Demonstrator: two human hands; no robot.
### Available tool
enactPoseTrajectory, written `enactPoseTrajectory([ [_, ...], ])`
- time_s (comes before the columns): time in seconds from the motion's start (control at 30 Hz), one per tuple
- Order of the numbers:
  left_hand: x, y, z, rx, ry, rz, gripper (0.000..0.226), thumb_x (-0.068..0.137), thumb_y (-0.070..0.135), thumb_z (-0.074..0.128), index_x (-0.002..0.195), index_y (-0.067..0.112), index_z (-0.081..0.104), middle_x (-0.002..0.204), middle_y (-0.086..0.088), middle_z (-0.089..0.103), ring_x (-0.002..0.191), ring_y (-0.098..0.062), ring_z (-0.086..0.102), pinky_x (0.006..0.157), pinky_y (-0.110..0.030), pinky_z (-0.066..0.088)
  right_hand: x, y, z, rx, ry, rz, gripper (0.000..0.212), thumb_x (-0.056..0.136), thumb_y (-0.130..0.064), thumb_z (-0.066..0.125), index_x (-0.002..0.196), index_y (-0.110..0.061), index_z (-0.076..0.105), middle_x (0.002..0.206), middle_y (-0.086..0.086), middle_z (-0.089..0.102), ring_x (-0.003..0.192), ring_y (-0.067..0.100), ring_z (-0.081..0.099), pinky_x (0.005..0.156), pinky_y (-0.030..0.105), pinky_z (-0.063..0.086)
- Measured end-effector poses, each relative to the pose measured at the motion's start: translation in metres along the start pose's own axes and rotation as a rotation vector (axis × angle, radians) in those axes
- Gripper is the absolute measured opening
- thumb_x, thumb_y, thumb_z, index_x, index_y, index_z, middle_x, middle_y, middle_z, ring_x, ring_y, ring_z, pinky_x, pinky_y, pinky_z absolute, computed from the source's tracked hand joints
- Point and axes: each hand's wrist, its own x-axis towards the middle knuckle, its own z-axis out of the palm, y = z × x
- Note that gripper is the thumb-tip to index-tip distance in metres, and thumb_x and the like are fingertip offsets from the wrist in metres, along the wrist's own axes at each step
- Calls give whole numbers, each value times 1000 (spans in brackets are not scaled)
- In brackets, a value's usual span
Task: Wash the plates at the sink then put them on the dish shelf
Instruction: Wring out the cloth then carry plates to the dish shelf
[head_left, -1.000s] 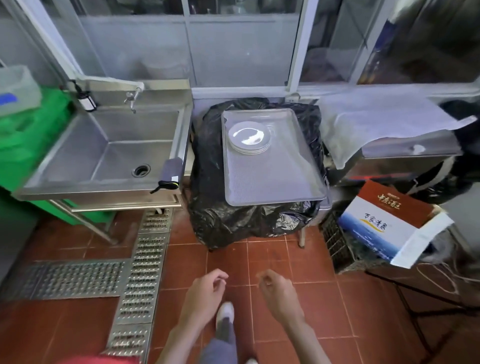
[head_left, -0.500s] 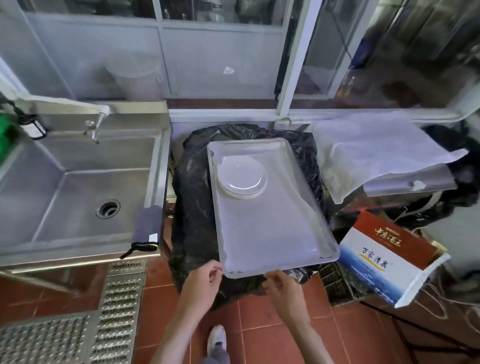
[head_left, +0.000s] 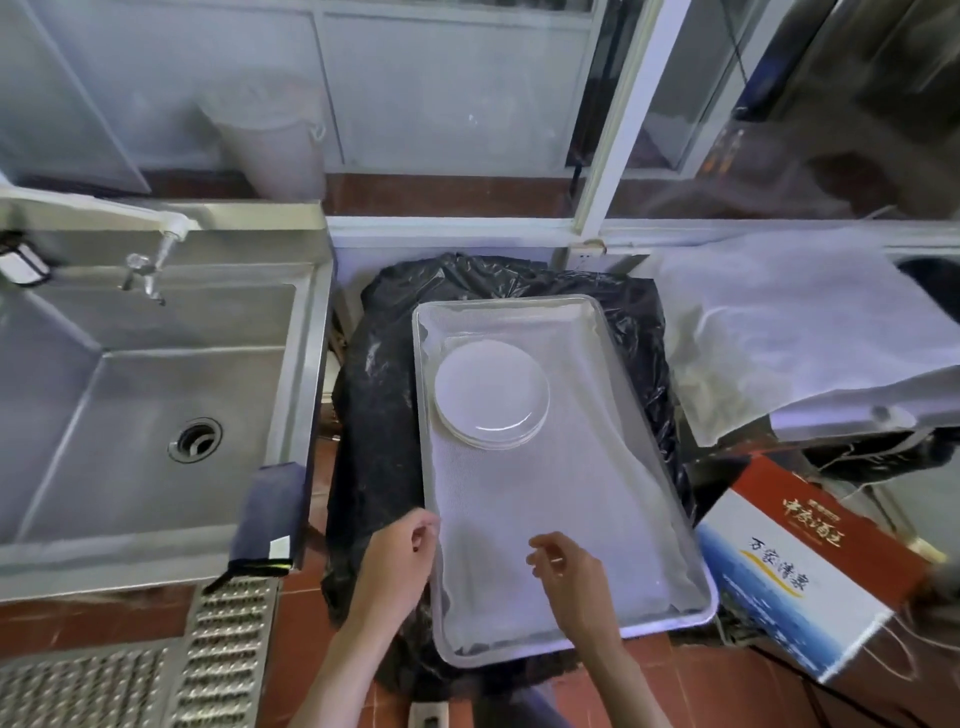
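Plates (head_left: 491, 401): small stack, white, round, lying flat and face up in the far left part of the tray in front of me. Sink (head_left: 150, 395): stainless steel, basin dry-looking, to my left.

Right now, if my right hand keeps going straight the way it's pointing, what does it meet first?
Probably the stack of plates. The right hand hovers over the near end of the tray, with only bare liner between, though height is hard to judge.

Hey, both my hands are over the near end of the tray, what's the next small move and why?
Probably reach forward and grip the stack of white plates: both the left hand and right hand hold nothing, and the plates sit at the tray's far end, unwashed beside the sink.
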Motion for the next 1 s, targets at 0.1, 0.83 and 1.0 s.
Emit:
enactPoseTrajectory([
  [0.1,33,17,4,-17,33,-42,28,105,23,57,131,22,69,123,10,72,112,-5,66,85,-5,45,42,-7,-9,24,1,-9,20,101,-15,61,109,-30,71,94,-14,76,86,4,71,79,34,60],
  [0.83,214,92,29,-217,82,-446,58,100,21,59,155,22,40,139,1,59,119,-21,57,103,-37,48,254,-58,-22,417,-34,176,44,96,-3,60,131,-29,59,117,-15,66,113,18,64,80,25,49],
  [1.0,231,95,36,-287,156,-554,53,101,23,59,151,17,44,133,-5,59,110,-23,58,90,-36,50,271,-54,-17,462,12,265,46,95,-12,68,138,-25,60,122,-4,67,104,12,64,90,41,55],
])
